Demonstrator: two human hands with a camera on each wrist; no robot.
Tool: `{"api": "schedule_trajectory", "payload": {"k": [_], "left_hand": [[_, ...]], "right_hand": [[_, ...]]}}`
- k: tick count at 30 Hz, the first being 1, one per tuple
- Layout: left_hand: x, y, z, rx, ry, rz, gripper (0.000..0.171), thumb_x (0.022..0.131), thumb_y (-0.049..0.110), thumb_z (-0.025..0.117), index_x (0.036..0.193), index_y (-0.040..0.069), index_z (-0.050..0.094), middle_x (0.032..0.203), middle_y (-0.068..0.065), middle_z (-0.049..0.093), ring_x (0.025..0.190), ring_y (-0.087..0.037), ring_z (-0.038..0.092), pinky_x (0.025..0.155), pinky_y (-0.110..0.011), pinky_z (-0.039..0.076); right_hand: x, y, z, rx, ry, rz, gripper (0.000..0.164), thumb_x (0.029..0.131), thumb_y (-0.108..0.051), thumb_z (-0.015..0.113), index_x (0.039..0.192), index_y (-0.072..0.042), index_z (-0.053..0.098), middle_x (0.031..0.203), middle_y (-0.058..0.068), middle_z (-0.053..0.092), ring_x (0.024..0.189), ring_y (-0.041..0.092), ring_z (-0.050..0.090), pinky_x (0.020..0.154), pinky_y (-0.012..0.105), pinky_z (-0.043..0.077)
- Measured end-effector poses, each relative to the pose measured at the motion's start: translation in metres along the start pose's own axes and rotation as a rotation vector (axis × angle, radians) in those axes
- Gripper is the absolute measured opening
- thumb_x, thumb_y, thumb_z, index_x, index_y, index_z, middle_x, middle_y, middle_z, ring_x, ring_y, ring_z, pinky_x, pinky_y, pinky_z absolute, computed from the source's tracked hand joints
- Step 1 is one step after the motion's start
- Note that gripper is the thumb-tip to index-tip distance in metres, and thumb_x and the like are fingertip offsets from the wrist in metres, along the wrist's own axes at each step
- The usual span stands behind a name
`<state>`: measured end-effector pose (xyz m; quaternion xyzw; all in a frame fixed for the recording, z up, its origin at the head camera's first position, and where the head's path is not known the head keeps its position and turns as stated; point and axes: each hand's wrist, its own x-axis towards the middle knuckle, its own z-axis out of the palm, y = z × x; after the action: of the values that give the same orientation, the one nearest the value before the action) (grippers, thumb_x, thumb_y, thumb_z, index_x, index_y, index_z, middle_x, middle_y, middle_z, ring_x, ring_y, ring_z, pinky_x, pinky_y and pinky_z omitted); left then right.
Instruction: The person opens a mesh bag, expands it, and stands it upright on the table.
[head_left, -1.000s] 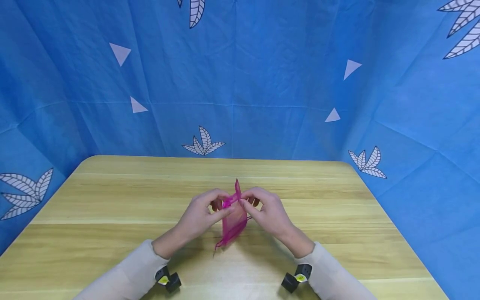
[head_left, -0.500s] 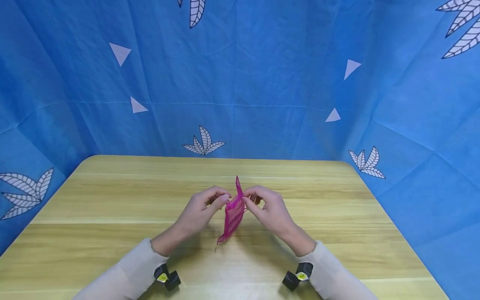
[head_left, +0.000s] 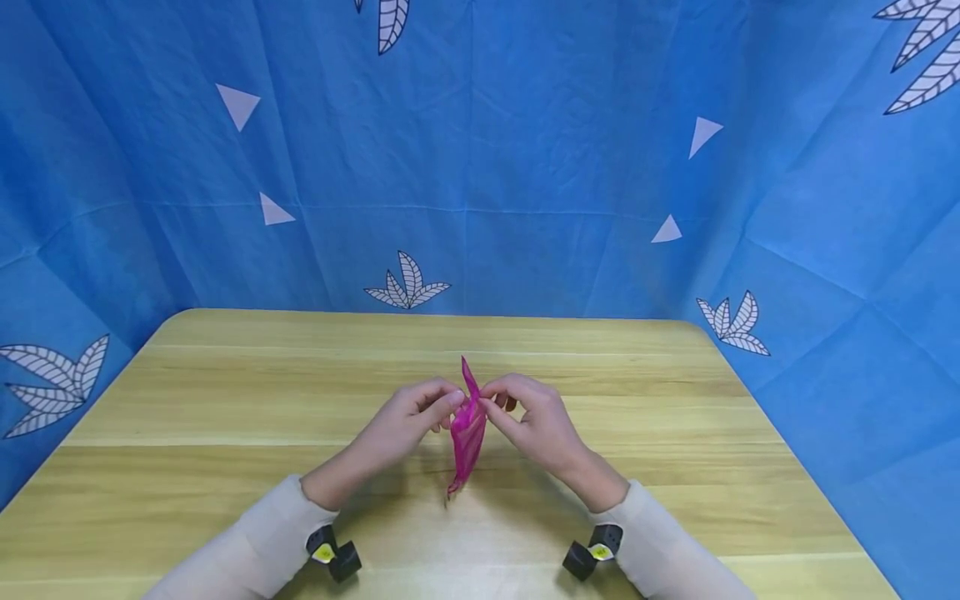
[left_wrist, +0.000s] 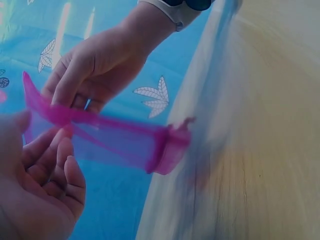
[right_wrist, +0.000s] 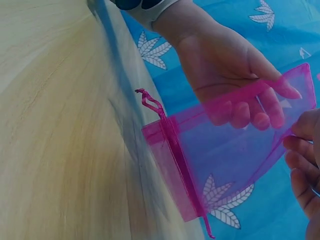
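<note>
A sheer magenta organza drawstring pouch [head_left: 468, 442] hangs folded between my hands, one corner pointing up and its narrow lower end over the table. My left hand [head_left: 401, 425] holds its left side with thumb and forefinger. The pouch's upper edge is pinched by the thumb and forefinger of my right hand [head_left: 542, 427]. In the right wrist view the pouch [right_wrist: 230, 145] spreads flat, its drawstring [right_wrist: 182, 167] running across the mouth end; some fingers of the left hand [right_wrist: 220, 65] show through the fabric. The left wrist view is blurred around the pouch [left_wrist: 120, 140].
A light wood-grain table [head_left: 247, 383] spreads beneath both hands. Behind it and along the sides hangs a blue curtain [head_left: 525, 167] with leaf and triangle prints. Each sleeved wrist carries a black camera, such as the left wrist camera [head_left: 333, 554].
The pouch has turned and folded narrower, its lower end swinging right and its top tip leaning left. The left thumb has drawn back from across the pouch to its left edge. The right hand keeps its pinch.
</note>
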<state>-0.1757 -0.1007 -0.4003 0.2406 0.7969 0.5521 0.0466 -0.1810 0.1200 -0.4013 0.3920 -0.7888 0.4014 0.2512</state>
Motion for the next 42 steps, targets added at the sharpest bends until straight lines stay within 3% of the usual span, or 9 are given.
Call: {"api": "schedule_trajectory", "payload": {"k": [5,12,18,22,30,35,42], "left_hand": [[0.0011,0.0001,0.0004,-0.006,-0.036,-0.003,0.028,0.104,0.035,0.048,0.103,0.015,0.068,0.083,-0.007,0.059,0.079,-0.023,0.054,0.071,-0.042,0.050],[0.0007,-0.0021,0.0020,-0.012,-0.072,0.007,0.028,0.104,0.032,0.047,0.099,0.013,0.066,0.080,-0.019,0.057,0.071,-0.021,0.052,0.065,-0.038,0.048],[-0.0013,0.0005,0.0034,-0.006,-0.079,-0.016,0.027,0.103,0.036,0.049,0.098,0.014,0.066,0.079,-0.007,0.059,0.073,-0.020,0.053,0.066,-0.040,0.048],[-0.0015,-0.0001,0.0042,-0.007,-0.081,-0.021,0.028,0.103,0.036,0.050,0.097,0.014,0.066,0.079,-0.004,0.059,0.074,-0.021,0.054,0.068,-0.042,0.049],[-0.0013,-0.0022,0.0047,-0.010,-0.088,-0.016,0.025,0.102,0.034,0.052,0.097,0.014,0.067,0.085,-0.016,0.061,0.078,-0.030,0.056,0.069,-0.041,0.049],[-0.0019,-0.0020,0.0048,-0.007,-0.084,-0.009,0.023,0.101,0.033,0.054,0.097,0.014,0.067,0.087,-0.016,0.062,0.078,-0.026,0.056,0.070,-0.042,0.050],[-0.0020,-0.0011,0.0047,0.021,-0.065,-0.014,0.021,0.099,0.033,0.058,0.094,0.014,0.066,0.078,-0.008,0.058,0.072,-0.021,0.051,0.062,-0.029,0.046]], "right_hand": [[-0.0001,-0.0001,0.0016,0.001,-0.015,-0.038,0.010,0.088,-0.004,0.071,0.096,-0.009,0.069,0.085,-0.001,0.067,0.074,0.009,0.058,0.061,0.028,0.052],[-0.0016,0.0007,0.0041,0.012,-0.034,-0.102,0.007,0.089,-0.005,0.069,0.096,-0.008,0.069,0.088,0.003,0.068,0.075,0.011,0.061,0.062,0.028,0.054],[-0.0018,0.0003,0.0059,-0.004,-0.038,-0.139,0.006,0.091,-0.006,0.066,0.096,-0.009,0.068,0.088,0.000,0.068,0.075,0.012,0.061,0.063,0.028,0.054],[-0.0020,0.0000,0.0070,-0.010,-0.042,-0.148,0.007,0.091,-0.005,0.066,0.096,-0.009,0.068,0.089,0.000,0.068,0.076,0.012,0.062,0.064,0.028,0.054],[-0.0033,-0.0021,0.0085,-0.003,-0.044,-0.149,0.003,0.094,-0.012,0.066,0.097,-0.012,0.068,0.088,-0.002,0.067,0.074,0.012,0.060,0.061,0.031,0.053],[-0.0041,-0.0030,0.0091,0.003,-0.051,-0.135,0.007,0.091,-0.009,0.069,0.097,-0.012,0.068,0.087,-0.003,0.067,0.072,0.014,0.058,0.062,0.028,0.051],[-0.0035,-0.0041,0.0091,0.005,-0.052,-0.135,0.011,0.089,-0.002,0.067,0.098,-0.010,0.069,0.089,0.001,0.069,0.076,0.010,0.059,0.064,0.025,0.052]]}}
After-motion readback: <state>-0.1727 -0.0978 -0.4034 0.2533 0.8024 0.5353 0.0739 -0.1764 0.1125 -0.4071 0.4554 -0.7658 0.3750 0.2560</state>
